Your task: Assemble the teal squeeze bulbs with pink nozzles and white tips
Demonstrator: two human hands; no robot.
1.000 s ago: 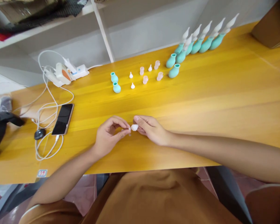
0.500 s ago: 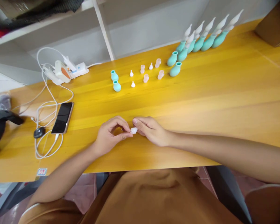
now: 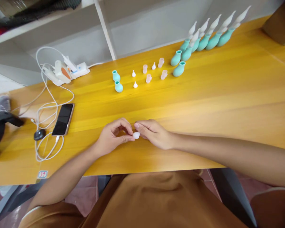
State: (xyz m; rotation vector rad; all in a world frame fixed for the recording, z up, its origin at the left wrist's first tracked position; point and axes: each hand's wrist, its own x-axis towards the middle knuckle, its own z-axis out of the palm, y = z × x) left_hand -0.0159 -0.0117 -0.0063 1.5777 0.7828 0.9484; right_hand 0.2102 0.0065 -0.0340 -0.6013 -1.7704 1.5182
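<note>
My left hand (image 3: pixel 112 136) pinches a small white plastic piece (image 3: pixel 136 135) between thumb and fingertips, low over the table. Close against its right side, my right hand (image 3: pixel 155 133) is closed, thumb pressed on the curled fingers; whatever lies inside them is hidden. Farther back stand small white cone-shaped tips (image 3: pixel 135 85), several clear plastic cups (image 3: pixel 148 78) with a side spout, and two small teal bulbs (image 3: pixel 118 86). To their right are two larger open teal bulbs (image 3: pixel 179 69).
Several teal bulbs with white pointed nozzles (image 3: pixel 212 41) stand in a group at the back right, near a cardboard box (image 3: pixel 279 27). On the left lie a phone (image 3: pixel 63 119), white cables, a black earbud case (image 3: pixel 39 135) and a power strip (image 3: pixel 80 69).
The white piece has turned slightly between my fingers and shows a broader face. Both hands stay almost in place; the whole view has shifted a little.
</note>
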